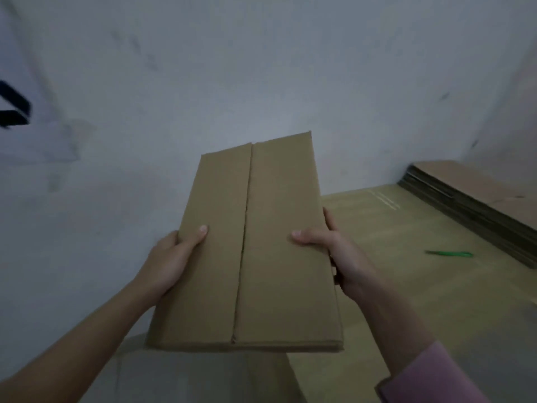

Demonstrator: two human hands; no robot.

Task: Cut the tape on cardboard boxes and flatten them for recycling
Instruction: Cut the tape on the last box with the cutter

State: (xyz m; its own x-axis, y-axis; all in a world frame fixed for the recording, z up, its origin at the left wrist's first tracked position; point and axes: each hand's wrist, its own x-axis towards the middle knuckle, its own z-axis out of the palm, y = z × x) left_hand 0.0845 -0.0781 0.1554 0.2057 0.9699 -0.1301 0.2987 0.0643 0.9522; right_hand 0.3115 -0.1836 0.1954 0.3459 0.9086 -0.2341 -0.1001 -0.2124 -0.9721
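At the far left a dark, blurred shape [13, 107] crossed the pale wall [261, 68]; what it was could not be made out.

The left hand [171, 263] gripped the left edge of the cardboard box [255, 251], thumb laid across the top face and the fingers hidden beneath, presumably curled under to bear the weight. The box was held in the air, close in front of the person, at the middle of the view, its far end tilted up toward the wall. It looked thin — collapsed or nearly so — with a seam running down its length where two flaps met. No tape could be seen along that seam, though the dim light made it hard to be sure. Holding it by both long edges probably kept the flaps from springing open while it was carried.

The right hand [334, 257] held the opposite edge the same way, thumb on top and fingers wrapped around the side; a pink sleeve [430, 376] showed at the lower right.

Below and to the right lay a large cardboard sheet [406, 228] spread on the floor, likely as a work surface. On it, well apart from the hands, rested a green cutter [449, 253] — probably set down because both hands were needed. Against the right wall sat a stack of flattened cardboard [470, 196], the likely place for this box.
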